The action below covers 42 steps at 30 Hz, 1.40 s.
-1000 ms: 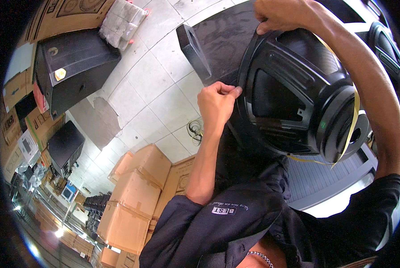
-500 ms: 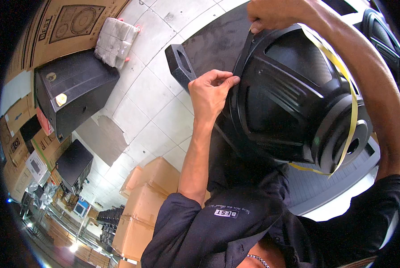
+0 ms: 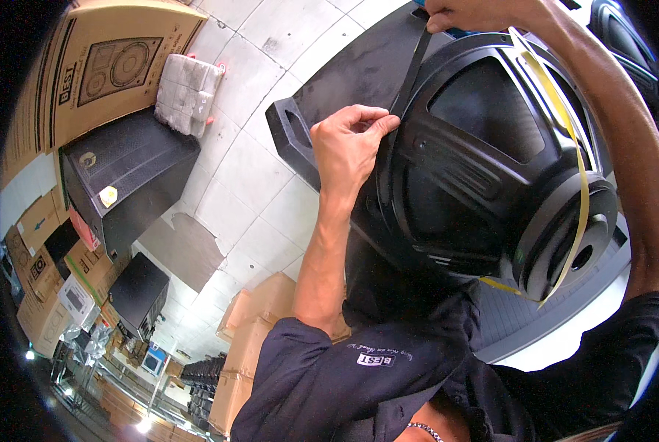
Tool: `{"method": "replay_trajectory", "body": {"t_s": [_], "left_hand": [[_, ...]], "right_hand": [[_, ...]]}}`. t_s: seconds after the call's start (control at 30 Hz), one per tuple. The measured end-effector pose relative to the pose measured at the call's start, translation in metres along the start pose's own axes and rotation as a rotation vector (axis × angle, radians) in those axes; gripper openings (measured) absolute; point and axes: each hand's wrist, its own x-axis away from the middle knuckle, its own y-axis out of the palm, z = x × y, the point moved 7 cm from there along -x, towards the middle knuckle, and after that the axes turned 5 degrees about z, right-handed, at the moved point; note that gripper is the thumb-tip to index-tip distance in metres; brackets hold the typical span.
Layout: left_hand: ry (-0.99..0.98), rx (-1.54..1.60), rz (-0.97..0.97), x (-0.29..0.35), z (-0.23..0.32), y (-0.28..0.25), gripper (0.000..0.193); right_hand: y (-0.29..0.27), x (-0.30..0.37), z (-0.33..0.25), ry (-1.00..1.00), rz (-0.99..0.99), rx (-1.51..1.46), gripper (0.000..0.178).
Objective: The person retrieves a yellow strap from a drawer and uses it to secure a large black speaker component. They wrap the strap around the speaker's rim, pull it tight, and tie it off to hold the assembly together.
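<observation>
A large black loudspeaker driver (image 3: 484, 118) rests with its ribbed frame and round magnet (image 3: 569, 243) facing me. Along the left of its rim runs a narrow black strip (image 3: 413, 70). My left hand (image 3: 348, 144) pinches the strip's lower part between thumb and fingertips. Farther off, at the top edge, my right hand (image 3: 477, 15) is closed on the strip's upper end, partly cut off by the picture. A thin yellow band (image 3: 581, 177) hangs in a loop over the driver and magnet; its upper end is unclear. A dark board or cabinet panel (image 3: 355, 70) lies behind the strip.
A black cabinet piece with a slot (image 3: 293, 132) juts out left of my left hand. Black speaker boxes (image 3: 134, 177), a printed carton (image 3: 116, 66) and a wrapped bundle (image 3: 189, 92) stand left on the tiled floor. Brown cartons (image 3: 252, 331) are stacked beside my left elbow. Another driver (image 3: 617, 40) sits far right.
My right hand has shifted slightly up and right, and the strip between my hands looks straighter and stands farther off the rim. The left hand keeps its pinch. The view has shifted a little.
</observation>
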Motion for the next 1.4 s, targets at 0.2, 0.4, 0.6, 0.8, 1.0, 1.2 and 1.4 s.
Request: {"method": "replay_trajectory", "body": {"t_s": [0.2, 0.4, 0.6, 0.8, 1.0, 1.2, 1.4], "left_hand": [[0.026, -0.036, -0.056, -0.016, 0.007, 0.005, 0.015], [0.064, -0.06, -0.11, -0.028, 0.02, 0.016, 0.014], [0.085, -0.064, -0.154, -0.042, 0.018, 0.021, 0.016], [0.093, -0.088, -0.207, -0.055, 0.024, 0.034, 0.017], [0.09, -0.091, -0.265, -0.062, 0.034, 0.044, 0.018], [0.15, -0.121, -0.232, -0.074, 0.037, 0.043, 0.019], [0.343, -0.112, -0.218, -0.073, 0.063, 0.058, 0.026]], "right_hand": [[-0.002, 0.001, 0.028, 0.059, 0.032, -0.035, 0.037], [0.01, 0.017, 0.075, 0.211, 0.061, -0.21, 0.035], [-0.008, 0.043, 0.071, 0.305, 0.093, -0.221, 0.032], [0.015, 0.037, 0.108, 0.189, 0.132, -0.12, 0.03], [0.011, 0.055, 0.112, 0.177, 0.256, -0.083, 0.03], [-0.011, 0.087, 0.069, 0.196, 0.443, -0.334, 0.029], [0.019, 0.114, 0.08, -0.017, 0.533, -0.236, 0.023]]}}
